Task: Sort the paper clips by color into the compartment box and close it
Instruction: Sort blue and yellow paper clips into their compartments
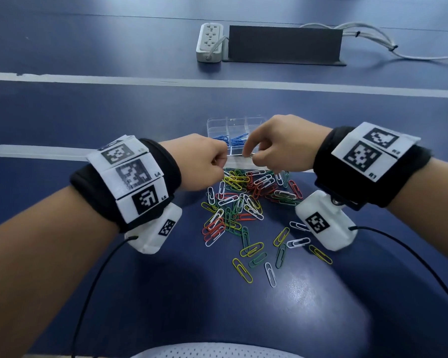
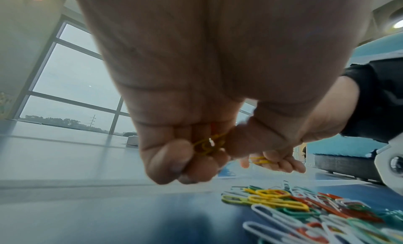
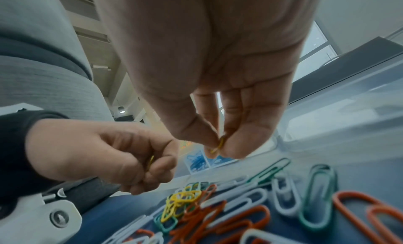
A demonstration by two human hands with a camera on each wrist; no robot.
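A clear compartment box (image 1: 217, 122) sits open on the blue table, with blue paper clips (image 1: 234, 141) in its near compartments. A mixed pile of paper clips (image 1: 246, 200) in yellow, red, green and white lies in front of it. My left hand (image 1: 204, 161) is curled round several yellow clips (image 2: 206, 145) just above the pile's far edge. My right hand (image 1: 272, 146) pinches one yellow clip (image 3: 219, 145) between thumb and fingers, close beside the left hand, near the box's front edge. The box lid is not visible to me.
A white power strip (image 1: 209, 41) and a dark upright panel (image 1: 285, 43) with grey cables (image 1: 373, 37) stand at the back of the table. Loose clips (image 1: 269, 273) trail toward me. Wrist cameras (image 1: 323, 223) hang below both arms, with black cords.
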